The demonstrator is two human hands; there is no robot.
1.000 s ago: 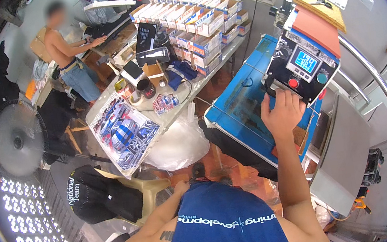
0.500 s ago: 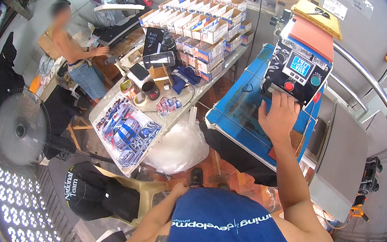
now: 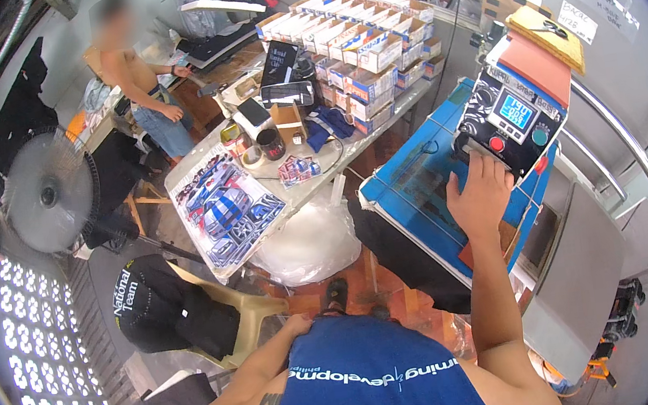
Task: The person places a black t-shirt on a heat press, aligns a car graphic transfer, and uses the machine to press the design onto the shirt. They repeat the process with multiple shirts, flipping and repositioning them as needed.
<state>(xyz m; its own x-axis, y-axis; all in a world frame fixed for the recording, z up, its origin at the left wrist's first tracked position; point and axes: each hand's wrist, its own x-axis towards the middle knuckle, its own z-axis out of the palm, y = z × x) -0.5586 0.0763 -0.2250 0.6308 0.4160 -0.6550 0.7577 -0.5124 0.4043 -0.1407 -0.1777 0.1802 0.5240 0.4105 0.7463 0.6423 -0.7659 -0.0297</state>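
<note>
My right hand [image 3: 484, 189] is on the front handle of a heat press [image 3: 519, 146], fingers curled over it, just below a red button and a lit display. Under the press head is a blue platen [image 3: 411, 184] with thin cords over it and a brown piece at its near end. My left hand [image 3: 298, 324] rests low by my waist at the edge of my blue tank top [image 3: 344, 370]; its fingers are mostly hidden.
A cluttered table [image 3: 328, 165] holds printed sticker sheets [image 3: 219, 207], tins and stacked boxes [image 3: 361, 44]. A co-worker [image 3: 141, 95] stands at the back left. Around me are a fan [image 3: 48, 192], a chair with black garment [image 3: 170, 302], plastic bag [image 3: 297, 246] and wall rails [image 3: 633, 148].
My view has shifted slightly, so the room sits further right in the picture. The co-worker's hands have moved apart, one now lower near the hip. My right hand stays on the handle.
</note>
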